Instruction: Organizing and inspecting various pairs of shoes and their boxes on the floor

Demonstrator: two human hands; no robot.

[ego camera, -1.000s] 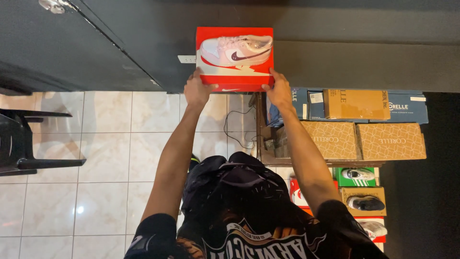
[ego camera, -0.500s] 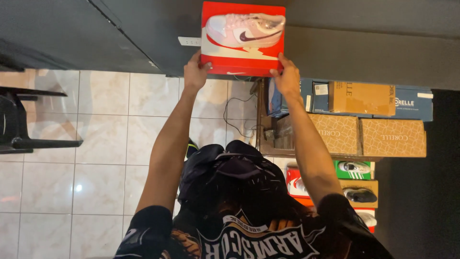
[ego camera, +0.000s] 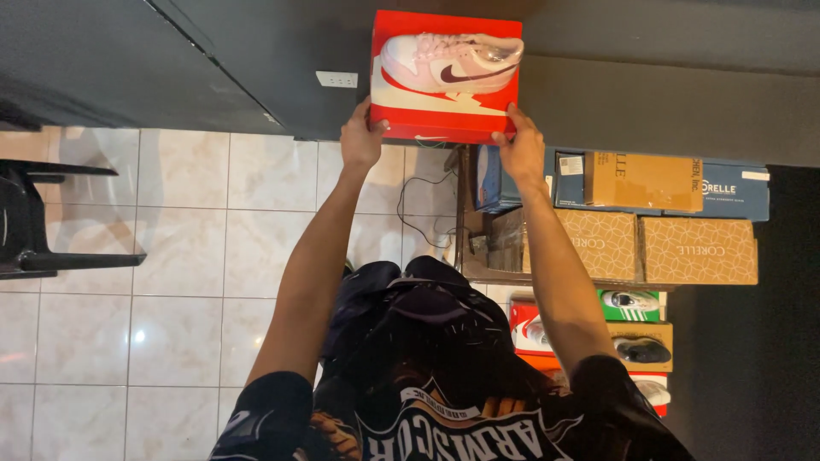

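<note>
Both my arms reach out over my black printed shirt and hold a red shoe box (ego camera: 427, 115) between them. A pink sneaker (ego camera: 451, 61) with a dark red stripe lies on top of the box. My left hand (ego camera: 362, 137) grips the box's left near corner. At the right near corner, my right hand (ego camera: 522, 154) presses against the edge. The box hovers in front of a dark grey wall (ego camera: 213, 77).
Right of my arms, a wooden shelf (ego camera: 465, 248) carries blue, brown and patterned cardboard boxes (ego camera: 696, 249), with more shoe boxes (ego camera: 636, 306) below. A black chair (ego camera: 34, 222) stands at the left on the pale tiled floor (ego camera: 196, 256). A white wall socket (ego camera: 336, 79) and a cable (ego camera: 418, 213) lie near the box.
The box with the sneaker has moved away from my body toward the dark wall and slightly right. Both hands kept their grip.
</note>
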